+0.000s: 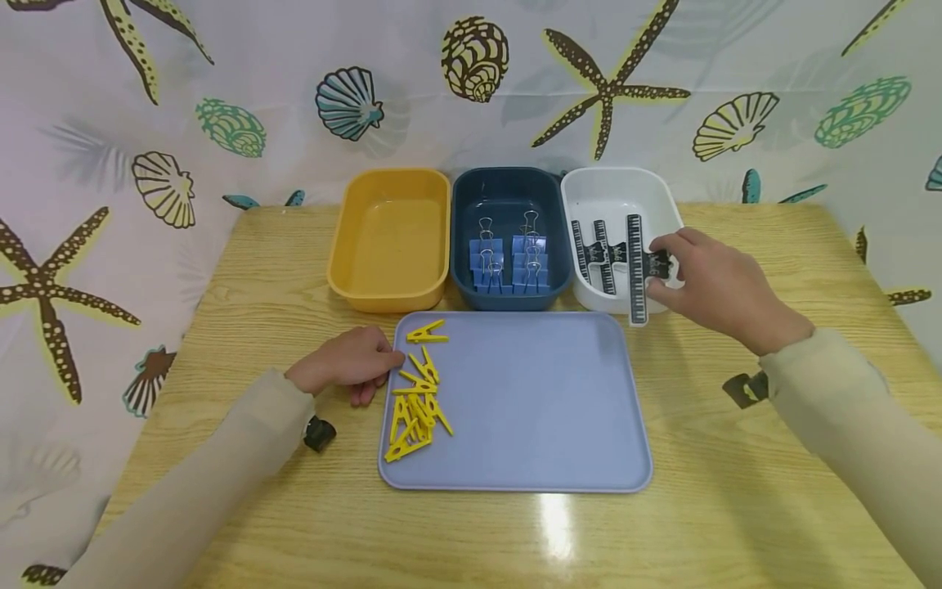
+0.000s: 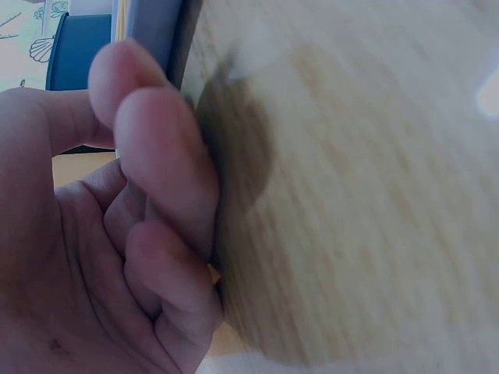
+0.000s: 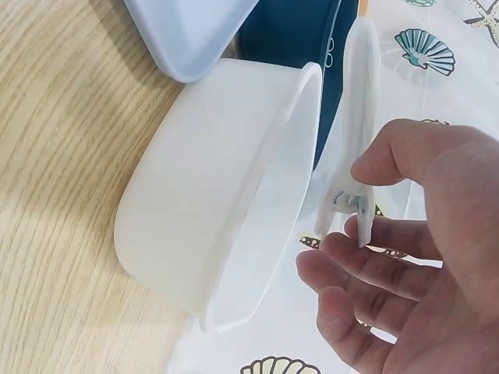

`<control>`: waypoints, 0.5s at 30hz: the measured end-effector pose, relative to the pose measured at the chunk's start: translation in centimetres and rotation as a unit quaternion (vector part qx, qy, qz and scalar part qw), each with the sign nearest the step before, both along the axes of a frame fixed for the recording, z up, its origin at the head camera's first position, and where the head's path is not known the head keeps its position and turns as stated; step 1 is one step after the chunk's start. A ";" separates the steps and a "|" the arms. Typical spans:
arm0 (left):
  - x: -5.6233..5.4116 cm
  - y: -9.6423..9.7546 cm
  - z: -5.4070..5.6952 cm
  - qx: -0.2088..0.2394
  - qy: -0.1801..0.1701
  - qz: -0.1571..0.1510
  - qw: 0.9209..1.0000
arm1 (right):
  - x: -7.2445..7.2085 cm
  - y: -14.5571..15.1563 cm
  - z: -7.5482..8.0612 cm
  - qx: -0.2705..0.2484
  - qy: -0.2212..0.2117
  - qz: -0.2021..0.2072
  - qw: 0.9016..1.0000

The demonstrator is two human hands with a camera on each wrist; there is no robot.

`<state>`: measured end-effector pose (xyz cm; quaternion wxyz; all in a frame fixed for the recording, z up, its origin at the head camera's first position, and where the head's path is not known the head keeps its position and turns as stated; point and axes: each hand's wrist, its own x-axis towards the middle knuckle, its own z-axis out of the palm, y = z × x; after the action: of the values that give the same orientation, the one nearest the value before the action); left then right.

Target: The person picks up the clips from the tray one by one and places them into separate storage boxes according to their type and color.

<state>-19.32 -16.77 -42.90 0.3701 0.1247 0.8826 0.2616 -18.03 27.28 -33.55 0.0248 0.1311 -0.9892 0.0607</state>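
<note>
My right hand point(image 1: 710, 278) pinches a piano-key clip point(image 1: 637, 270) by its black handle, between thumb and fingers. Held over the front right of the white bin point(image 1: 618, 182), its long jaw stands out past the rim. The right wrist view catches the clip point(image 3: 360, 101) side-on, above the bin opening. Two similar piano-key clips point(image 1: 603, 258) lie inside that bin. My left hand point(image 1: 349, 360) rests on the table with loosely curled fingers, its thumb side at the left rim of the grey-blue tray point(image 1: 545, 409). Several yellow clothespins point(image 1: 415, 409) lie on the tray close by.
Left of the white bin stands a navy bin point(image 1: 506, 184) with several blue binder clips point(image 1: 526, 262) in it. A yellow bin point(image 1: 390, 237) with nothing in it comes beside that. Behind the bins hangs a shell-patterned cloth point(image 1: 412, 98). The table point(image 1: 294, 515) is wood-grained.
</note>
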 end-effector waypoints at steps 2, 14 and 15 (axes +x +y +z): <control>0.0 0.0 0.0 0.001 0.000 0.000 1.000 | -0.1 0.1 0.0 0.002 -0.002 -0.003 1.000; 0.0 -0.1 -0.1 0.005 0.003 -0.004 1.000 | -1.0 1.2 -0.1 0.012 -0.028 -0.031 0.999; 0.0 -0.1 -0.1 0.004 0.004 -0.004 1.000 | -1.0 1.2 -0.1 0.011 -0.031 -0.033 0.999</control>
<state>-19.36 -16.85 -43.01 0.3674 0.1303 0.8824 0.2636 -19.06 28.51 -33.65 -0.0049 0.0968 -0.9939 0.0529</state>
